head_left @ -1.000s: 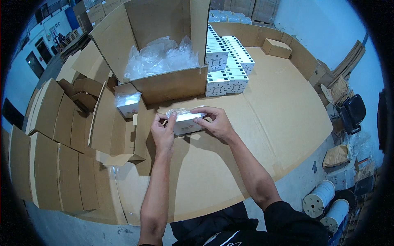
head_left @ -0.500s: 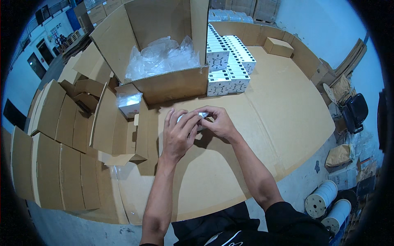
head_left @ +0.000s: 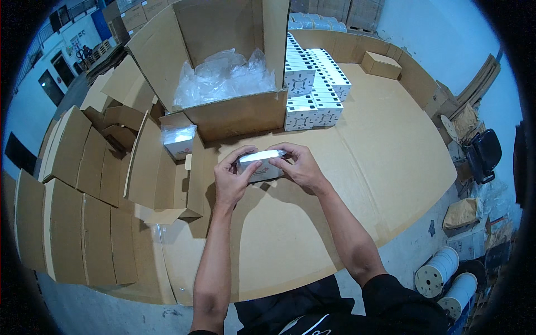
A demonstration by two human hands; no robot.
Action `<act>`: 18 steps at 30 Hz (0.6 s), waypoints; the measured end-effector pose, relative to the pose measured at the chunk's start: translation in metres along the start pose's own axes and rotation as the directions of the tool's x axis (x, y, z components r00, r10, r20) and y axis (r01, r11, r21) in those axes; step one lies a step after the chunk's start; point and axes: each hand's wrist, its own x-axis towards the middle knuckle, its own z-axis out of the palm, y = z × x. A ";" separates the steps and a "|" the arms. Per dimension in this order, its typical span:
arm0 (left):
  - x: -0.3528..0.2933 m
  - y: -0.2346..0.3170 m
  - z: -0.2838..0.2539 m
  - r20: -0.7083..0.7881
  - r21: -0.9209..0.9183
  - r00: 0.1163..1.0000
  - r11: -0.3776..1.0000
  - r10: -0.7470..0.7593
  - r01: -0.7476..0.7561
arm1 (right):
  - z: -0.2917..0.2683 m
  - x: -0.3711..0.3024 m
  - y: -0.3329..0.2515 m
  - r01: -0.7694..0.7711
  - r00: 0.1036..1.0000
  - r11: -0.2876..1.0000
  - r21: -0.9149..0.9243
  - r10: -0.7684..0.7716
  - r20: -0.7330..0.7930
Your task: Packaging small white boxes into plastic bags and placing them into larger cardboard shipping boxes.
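Note:
Between my two hands is a small white box [head_left: 262, 169] with a shiny, plastic-looking top, held above the cardboard-covered table. My left hand [head_left: 231, 176] grips its left end, thumb on the near face. On its right end my right hand [head_left: 300, 167] is closed, the thumb likewise against the near face. Left of my hands lies an open brown carton [head_left: 148, 167] with its flaps spread. In its far end sits another white box [head_left: 178, 142] with clear plastic over its top.
Beyond my hands a large open carton [head_left: 240, 120] holds crumpled clear plastic bags [head_left: 223, 78]. Stacked white printed boxes [head_left: 301, 114] stand to its right. More brown cartons [head_left: 72, 234] line the left side. A closed carton [head_left: 381, 64] lies far right; cable spools [head_left: 437, 271] stand on the floor.
My left hand has shifted from over the top of the white box to its left end. The box now shows its near face, held between both hands.

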 end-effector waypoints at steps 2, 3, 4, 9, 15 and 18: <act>-0.001 -0.003 -0.001 -0.019 -0.127 0.998 0.990 -0.064 0.061 | 0.002 0.002 0.001 0.001 1.000 1.000 -0.012 -0.002 -0.016; 0.000 -0.003 -0.001 -0.025 -0.121 0.998 0.991 -0.064 0.060 | 0.001 0.004 0.004 0.149 0.988 0.984 -0.100 -0.152 -0.023; 0.001 -0.003 0.001 -0.007 -0.139 0.994 0.985 -0.105 0.103 | -0.001 0.006 0.005 0.292 0.954 0.938 -0.186 -0.300 -0.017; 0.001 -0.005 0.001 0.006 -0.115 0.982 0.975 -0.191 0.190 | -0.004 0.002 -0.012 0.274 0.960 0.863 -0.424 -0.270 0.069; -0.005 -0.019 -0.001 0.037 -0.109 0.982 0.976 -0.186 0.189 | -0.001 0.005 -0.026 0.275 0.961 0.804 -0.528 -0.242 0.133; -0.020 -0.025 -0.007 -0.022 -0.055 0.981 0.980 -0.193 0.191 | 0.008 0.010 -0.026 0.288 0.957 0.798 -0.530 -0.260 0.130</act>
